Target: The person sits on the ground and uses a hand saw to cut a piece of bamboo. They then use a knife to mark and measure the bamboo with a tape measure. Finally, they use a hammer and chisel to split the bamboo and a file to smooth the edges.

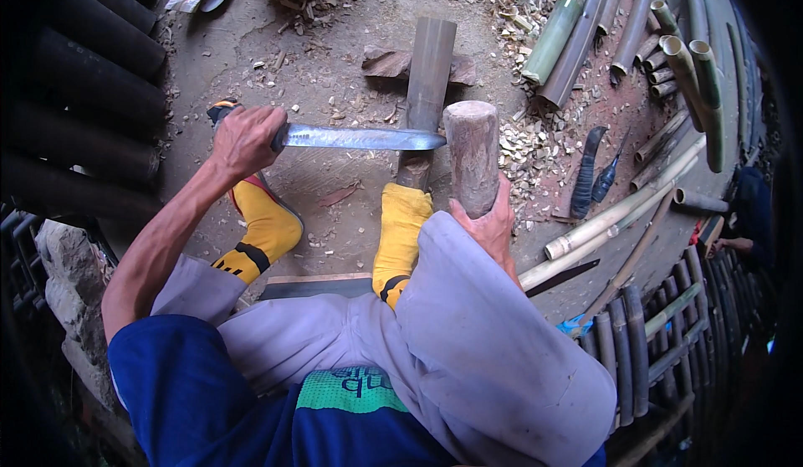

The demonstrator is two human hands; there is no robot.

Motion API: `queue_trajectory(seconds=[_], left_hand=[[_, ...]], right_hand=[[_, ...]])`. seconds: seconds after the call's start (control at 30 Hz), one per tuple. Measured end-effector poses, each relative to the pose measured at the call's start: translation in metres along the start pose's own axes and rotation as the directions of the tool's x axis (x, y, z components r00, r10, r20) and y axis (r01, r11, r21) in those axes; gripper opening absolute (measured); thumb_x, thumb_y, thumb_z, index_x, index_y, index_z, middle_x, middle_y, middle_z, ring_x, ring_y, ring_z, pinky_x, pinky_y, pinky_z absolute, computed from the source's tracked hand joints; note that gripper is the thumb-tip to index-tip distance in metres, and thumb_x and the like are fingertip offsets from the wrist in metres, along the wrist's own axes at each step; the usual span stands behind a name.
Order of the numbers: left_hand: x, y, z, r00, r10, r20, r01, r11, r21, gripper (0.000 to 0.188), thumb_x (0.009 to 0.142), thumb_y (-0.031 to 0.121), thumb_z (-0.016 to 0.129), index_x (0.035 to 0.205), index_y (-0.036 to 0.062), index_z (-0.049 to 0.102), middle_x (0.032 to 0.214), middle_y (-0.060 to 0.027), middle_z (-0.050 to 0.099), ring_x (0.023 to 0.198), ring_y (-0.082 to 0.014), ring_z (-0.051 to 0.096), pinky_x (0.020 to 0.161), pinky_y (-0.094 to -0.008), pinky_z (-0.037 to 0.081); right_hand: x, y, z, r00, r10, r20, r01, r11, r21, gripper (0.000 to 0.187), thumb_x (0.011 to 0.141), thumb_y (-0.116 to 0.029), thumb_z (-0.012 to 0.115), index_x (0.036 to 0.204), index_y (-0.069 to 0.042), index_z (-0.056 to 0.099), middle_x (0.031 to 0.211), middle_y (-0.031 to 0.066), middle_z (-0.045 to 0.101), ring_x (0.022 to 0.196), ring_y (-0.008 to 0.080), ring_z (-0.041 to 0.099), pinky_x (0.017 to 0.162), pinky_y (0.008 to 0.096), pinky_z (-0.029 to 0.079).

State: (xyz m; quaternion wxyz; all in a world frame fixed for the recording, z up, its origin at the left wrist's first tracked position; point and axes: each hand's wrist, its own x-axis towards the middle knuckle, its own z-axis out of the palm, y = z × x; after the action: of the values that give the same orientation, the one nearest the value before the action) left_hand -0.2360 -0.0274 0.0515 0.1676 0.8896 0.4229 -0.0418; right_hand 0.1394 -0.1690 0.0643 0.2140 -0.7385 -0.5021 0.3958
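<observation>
My left hand (244, 139) is closed round the handle of a machete (360, 137). The blade points right and crosses over a split-looking length of dark bamboo (428, 74), its tip close to a thick round wooden club (473, 153). My right hand (492, 231) grips the lower end of that club, which stands nearly upright in the view. One end of the bamboo lies over a rough reddish-brown block (388, 63); the other reaches toward my foot in a yellow sock (401, 228). Whether the blade touches the bamboo is unclear.
Wood chips (539, 145) litter the ground. A dark-handled tool (588, 170) and a pointed tool (611, 170) lie to the right, near bamboo poles (623, 199). Dark bamboo (92, 90) lines the left. Another person's hand (736, 244) shows at the far right.
</observation>
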Motion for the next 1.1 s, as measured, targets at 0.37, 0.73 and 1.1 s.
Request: queue_trajectory(seconds=[0.37, 0.73, 1.1], left_hand=[[0.013, -0.005, -0.003, 0.987, -0.035, 0.155, 0.039, 0.999, -0.017, 0.022, 0.068, 0.006, 0.062, 0.085, 0.0060, 0.048, 0.074, -0.0114, 0.057, 0.072, -0.0322, 0.060, 0.062, -0.0431, 0.046], [0.016, -0.013, 0.003, 0.993, -0.027, 0.114, 0.022, 0.999, 0.041, 0.019, 0.071, 0.008, 0.062, 0.085, 0.0067, 0.049, 0.074, -0.0102, 0.059, 0.073, -0.0302, 0.062, 0.062, -0.0439, 0.047], [0.021, -0.014, 0.004, 0.991, -0.043, 0.127, 0.036, 0.998, 0.054, 0.022, 0.068, 0.007, 0.063, 0.086, 0.0079, 0.050, 0.075, -0.0093, 0.060, 0.076, -0.0296, 0.063, 0.064, -0.0433, 0.047]], right_hand=[[0.056, -0.008, -0.062, 0.352, -0.798, 0.490, 0.926, 0.374, -0.056, 0.068, 0.069, -0.033, 0.078, 0.124, -0.007, 0.048, 0.097, 0.0198, 0.061, 0.086, 0.0337, 0.064, 0.079, 0.0433, 0.055], [0.080, -0.049, -0.040, 0.421, -0.363, 0.831, 0.801, 0.579, -0.152, 0.064, 0.067, -0.032, 0.074, 0.121, -0.007, 0.049, 0.088, 0.0153, 0.058, 0.077, 0.0301, 0.061, 0.066, 0.0405, 0.053], [0.102, -0.020, -0.032, 0.596, -0.381, 0.707, 0.738, 0.607, -0.295, 0.058, 0.068, -0.032, 0.074, 0.112, -0.005, 0.048, 0.085, 0.0166, 0.057, 0.081, 0.0312, 0.060, 0.065, 0.0402, 0.051]])
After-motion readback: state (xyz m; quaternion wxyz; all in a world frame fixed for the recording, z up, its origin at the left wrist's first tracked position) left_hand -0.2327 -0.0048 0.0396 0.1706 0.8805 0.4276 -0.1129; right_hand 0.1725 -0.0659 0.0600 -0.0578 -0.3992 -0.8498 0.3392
